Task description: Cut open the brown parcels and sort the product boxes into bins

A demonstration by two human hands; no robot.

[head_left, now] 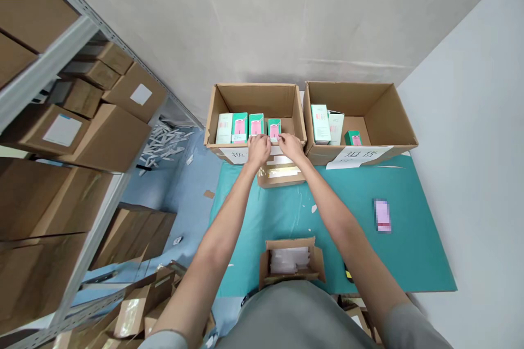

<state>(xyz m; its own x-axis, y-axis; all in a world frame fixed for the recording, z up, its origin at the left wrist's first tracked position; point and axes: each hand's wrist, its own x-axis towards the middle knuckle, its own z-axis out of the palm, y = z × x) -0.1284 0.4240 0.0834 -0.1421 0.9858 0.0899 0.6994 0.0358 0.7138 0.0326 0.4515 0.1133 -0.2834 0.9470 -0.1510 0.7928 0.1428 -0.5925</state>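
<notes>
Both my arms reach forward to the left cardboard box (pixel 256 95) on the green mat (pixel 409 229). My left hand (pixel 258 150) and my right hand (pixel 290 146) meet at the box's front rim, fingers curled around a small green and pink carton (pixel 274 129) that stands as the rightmost of a row. Three similar cartons (pixel 239 127) stand upright to its left inside the box. A paper label hangs on the box front, partly hidden by my hands.
A second open box (pixel 385 103) to the right holds a few green cartons (pixel 320 123). A small brown box (pixel 282 174) lies under my hands, another small open box (pixel 291 259) near my body. A pink object (pixel 382 215) lies on the mat. Shelves (pixel 61 120) with cardboard boxes stand left.
</notes>
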